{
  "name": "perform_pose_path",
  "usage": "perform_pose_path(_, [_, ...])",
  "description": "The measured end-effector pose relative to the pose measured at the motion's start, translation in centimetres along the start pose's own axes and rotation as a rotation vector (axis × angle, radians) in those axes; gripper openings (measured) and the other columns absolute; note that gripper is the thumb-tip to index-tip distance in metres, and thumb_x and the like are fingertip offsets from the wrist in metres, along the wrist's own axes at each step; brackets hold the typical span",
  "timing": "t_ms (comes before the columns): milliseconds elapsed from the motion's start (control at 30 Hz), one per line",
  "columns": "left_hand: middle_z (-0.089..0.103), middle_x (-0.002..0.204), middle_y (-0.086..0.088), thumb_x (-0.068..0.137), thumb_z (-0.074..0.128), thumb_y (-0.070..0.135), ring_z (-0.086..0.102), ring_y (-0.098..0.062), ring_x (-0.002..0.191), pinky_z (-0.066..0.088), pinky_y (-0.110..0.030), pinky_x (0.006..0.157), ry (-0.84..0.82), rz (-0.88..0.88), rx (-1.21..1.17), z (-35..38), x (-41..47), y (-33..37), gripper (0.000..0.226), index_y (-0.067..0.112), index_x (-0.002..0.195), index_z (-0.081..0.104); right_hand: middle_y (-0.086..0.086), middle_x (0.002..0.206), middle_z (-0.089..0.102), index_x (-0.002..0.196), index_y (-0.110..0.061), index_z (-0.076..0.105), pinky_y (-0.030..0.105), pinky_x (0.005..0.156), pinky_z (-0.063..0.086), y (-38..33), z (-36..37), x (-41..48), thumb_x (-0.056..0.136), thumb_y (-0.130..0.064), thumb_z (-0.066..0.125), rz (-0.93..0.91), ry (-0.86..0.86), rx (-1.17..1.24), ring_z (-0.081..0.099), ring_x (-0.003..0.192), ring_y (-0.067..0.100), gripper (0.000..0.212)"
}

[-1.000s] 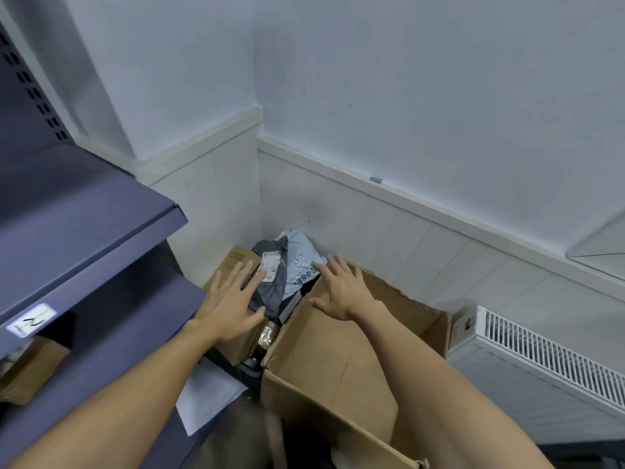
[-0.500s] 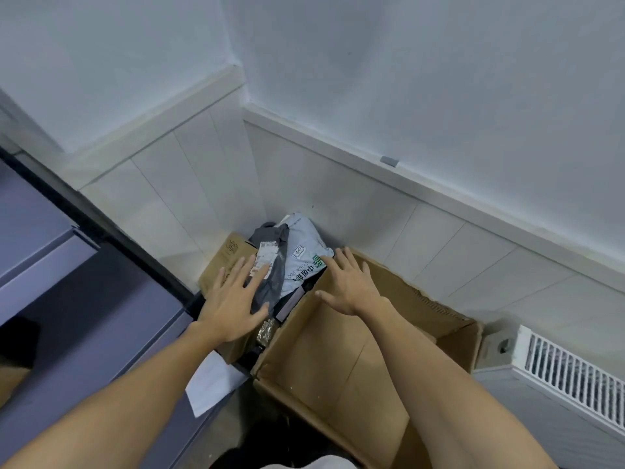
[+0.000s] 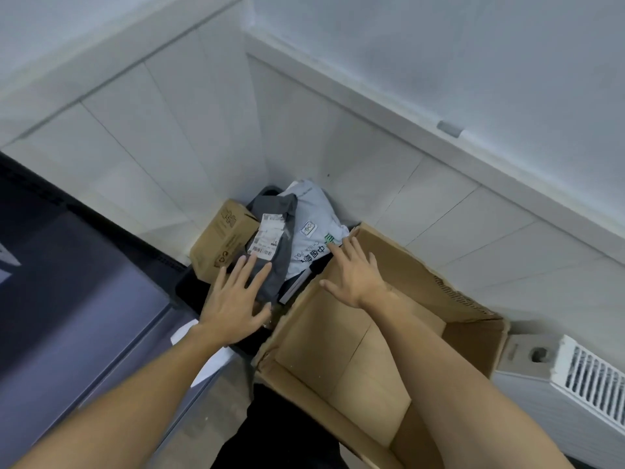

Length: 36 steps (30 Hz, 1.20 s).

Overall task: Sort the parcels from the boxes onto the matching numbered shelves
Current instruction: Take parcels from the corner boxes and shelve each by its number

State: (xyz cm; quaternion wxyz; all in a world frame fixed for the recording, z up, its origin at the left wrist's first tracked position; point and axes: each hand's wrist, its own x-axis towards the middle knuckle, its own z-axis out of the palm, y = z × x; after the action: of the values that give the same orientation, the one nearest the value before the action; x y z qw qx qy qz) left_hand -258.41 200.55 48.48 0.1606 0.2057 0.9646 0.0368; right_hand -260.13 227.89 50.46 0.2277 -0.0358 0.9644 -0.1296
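In the corner lies a pile of parcels: a dark grey bag (image 3: 274,272) with a white label, a light grey mailer bag (image 3: 313,231) with green print, and a small brown carton (image 3: 221,240). My left hand (image 3: 233,304) reaches out with fingers spread and straight, its fingertips at the dark grey bag just below the label. My right hand (image 3: 355,274) is stretched flat over the far corner of a large open cardboard box (image 3: 372,333), its fingertips at the light grey mailer. Neither hand grips anything.
Grey metal shelves (image 3: 74,299) run along the left. A white radiator (image 3: 592,377) stands at the lower right. White tiled walls (image 3: 169,147) close the corner behind the parcels. A white sheet (image 3: 216,360) lies on the floor under my left forearm.
The camera has tilted down and right, so the numbered shelf edge has left the view. Both hands stay stretched out at the parcels, with the pile seen closer.
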Motion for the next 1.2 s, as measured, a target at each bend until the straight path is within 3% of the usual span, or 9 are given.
perform_pose_path(133, [-0.002, 0.167, -0.006, 0.084, 0.011, 0.067, -0.004, -0.024, 0.154, 0.006, -0.048, 0.123, -0.024, -0.003, -0.013, 1.7, 1.4, -1.3, 0.086, 0.027, 0.160, 0.007, 0.011, 0.168, -0.001, 0.160, -0.024, 0.006, 0.058, 0.120, 0.008, 0.3, 1.4, 2.9, 0.097, -0.056, 0.052, 0.008, -0.015, -0.008, -0.009, 0.154, 0.028, 0.084])
perform_pose_path(333, [0.007, 0.167, -0.008, 0.088, 0.026, 0.061, 0.002, -0.025, 0.154, 0.014, -0.052, 0.122, 0.026, 0.004, -0.074, 3.6, 5.6, -3.1, 0.081, 0.025, 0.160, 0.015, 0.012, 0.168, -0.002, 0.160, -0.025, 0.005, 0.057, 0.121, 0.008, 0.6, 2.8, 7.9, 0.094, -0.056, 0.056, -0.003, 0.008, -0.018, -0.008, 0.154, 0.029, 0.090])
perform_pose_path(500, [-0.002, 0.168, -0.003, 0.089, 0.020, 0.063, -0.008, -0.021, 0.154, 0.004, -0.047, 0.123, 0.044, 0.017, -0.119, 4.8, 9.3, -3.6, 0.081, 0.028, 0.160, 0.008, 0.011, 0.167, -0.012, 0.160, -0.027, -0.003, 0.055, 0.122, 0.006, 1.1, 3.8, 12.2, 0.087, -0.059, 0.066, -0.016, 0.007, -0.022, -0.013, 0.154, 0.029, 0.106])
perform_pose_path(667, [0.000, 0.168, -0.004, 0.091, 0.025, 0.060, -0.005, -0.022, 0.154, 0.011, -0.052, 0.124, 0.059, 0.015, -0.164, 6.9, 11.6, -4.1, 0.078, 0.027, 0.160, 0.011, 0.009, 0.164, -0.026, 0.158, -0.034, -0.013, 0.062, 0.119, 0.001, 1.8, 4.6, 16.1, 0.071, -0.065, 0.078, -0.024, -0.022, -0.040, -0.024, 0.151, 0.032, 0.129])
perform_pose_path(933, [0.003, 0.168, -0.009, 0.096, 0.036, 0.053, -0.001, -0.025, 0.155, 0.020, -0.058, 0.120, 0.114, 0.066, -0.172, 9.1, 12.3, -4.8, 0.074, 0.027, 0.160, 0.010, 0.012, 0.158, -0.039, 0.157, -0.038, -0.015, 0.071, 0.115, 0.009, 2.2, 6.8, 19.2, 0.053, -0.069, 0.086, -0.003, 0.001, -0.013, -0.022, 0.149, 0.042, 0.148])
perform_pose_path(1200, [0.003, 0.168, -0.008, 0.097, 0.035, 0.053, 0.000, -0.024, 0.155, 0.020, -0.056, 0.120, 0.109, 0.043, -0.161, 9.5, 13.1, -5.0, 0.073, 0.026, 0.160, 0.011, 0.020, 0.158, -0.033, 0.157, -0.042, -0.011, 0.060, 0.115, 0.023, 2.4, 7.7, 20.8, 0.048, -0.064, 0.090, 0.029, 0.016, 0.069, -0.008, 0.152, 0.042, 0.150])
